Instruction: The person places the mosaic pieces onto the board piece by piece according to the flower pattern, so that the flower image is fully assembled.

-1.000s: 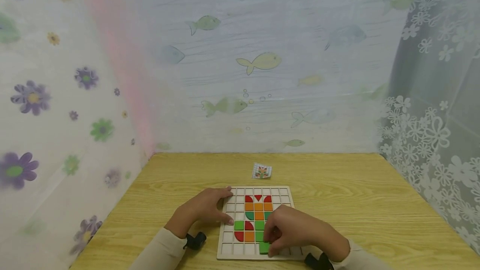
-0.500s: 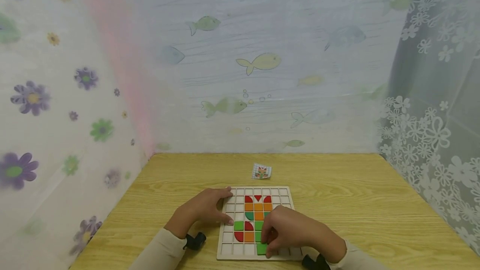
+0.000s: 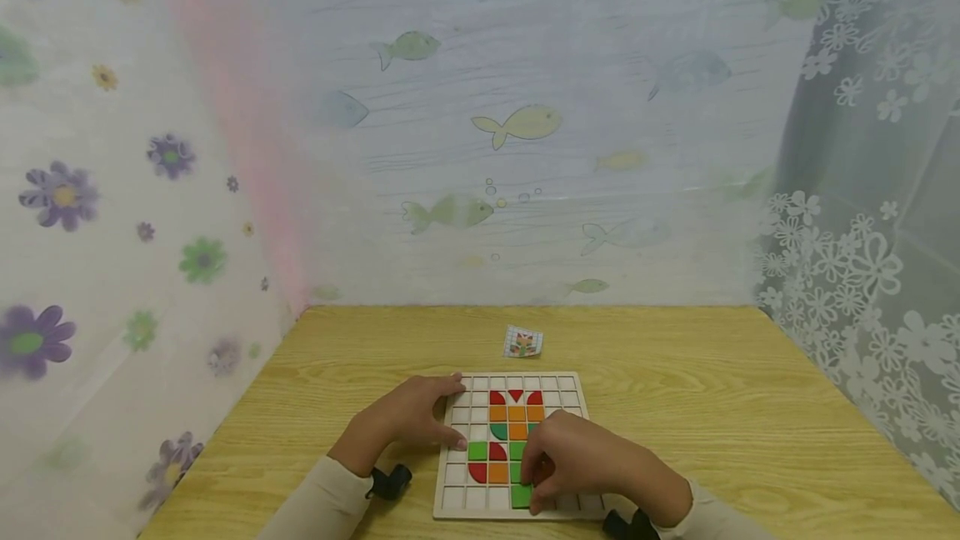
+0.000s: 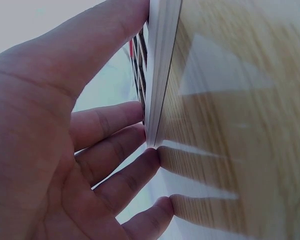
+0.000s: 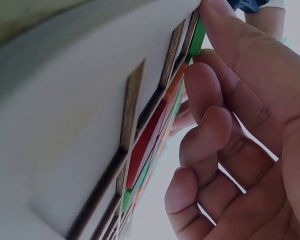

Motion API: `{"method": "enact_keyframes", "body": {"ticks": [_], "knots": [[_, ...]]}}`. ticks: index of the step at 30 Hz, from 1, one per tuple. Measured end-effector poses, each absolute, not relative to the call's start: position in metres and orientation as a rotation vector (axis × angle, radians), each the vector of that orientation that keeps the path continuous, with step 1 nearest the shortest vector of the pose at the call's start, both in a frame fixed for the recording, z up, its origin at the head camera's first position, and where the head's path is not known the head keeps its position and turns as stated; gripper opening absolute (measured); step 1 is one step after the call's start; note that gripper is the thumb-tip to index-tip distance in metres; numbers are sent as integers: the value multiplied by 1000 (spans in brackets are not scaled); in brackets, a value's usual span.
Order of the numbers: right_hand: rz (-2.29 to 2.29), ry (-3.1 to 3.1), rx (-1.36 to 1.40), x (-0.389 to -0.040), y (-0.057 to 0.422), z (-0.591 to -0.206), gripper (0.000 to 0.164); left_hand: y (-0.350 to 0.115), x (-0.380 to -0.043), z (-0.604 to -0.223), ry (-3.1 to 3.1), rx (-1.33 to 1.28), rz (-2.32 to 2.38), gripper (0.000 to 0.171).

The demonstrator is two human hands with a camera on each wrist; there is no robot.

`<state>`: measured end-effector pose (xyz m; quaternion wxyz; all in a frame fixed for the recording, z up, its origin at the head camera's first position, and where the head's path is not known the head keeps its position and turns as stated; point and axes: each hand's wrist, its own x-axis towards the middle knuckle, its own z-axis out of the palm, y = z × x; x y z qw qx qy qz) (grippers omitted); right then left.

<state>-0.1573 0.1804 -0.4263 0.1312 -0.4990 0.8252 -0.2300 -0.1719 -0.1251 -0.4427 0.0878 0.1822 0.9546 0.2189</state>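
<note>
A pale square grid board lies on the table, with red, orange and green tiles set in its cells. My right hand pinches a light green square tile between thumb and fingers at the board's near row. In the right wrist view the green tile stands slightly proud of its cell by the thumb and index fingertips. My left hand rests along the board's left edge, thumb on the rim and fingers stretched out. The left wrist view shows its fingertips at the board's side.
A small printed card with a tile pattern on a grid lies beyond the board. The wood-grain table runs back to a curtain with fish. Flowered curtains hang at both sides.
My right hand has shifted slightly left with the green tile, which now lines up with the green column above it. My left hand keeps its place on the board.
</note>
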Motion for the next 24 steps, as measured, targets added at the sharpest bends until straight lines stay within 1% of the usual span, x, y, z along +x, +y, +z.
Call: {"method": "enact_keyframes", "body": {"ticks": [6,9,24], "knots": [[-678,2388,-1453,-156,181,-425,17,-125,-172,-442,2848,539,647,93],[-666,2404,-1459,-155,180,-424,14,-125,-171,-441,2847,539,652,93],[-634,2481,-1375,-153,177,-425,10,-125,-171,-442,2842,538,659,94]]}}
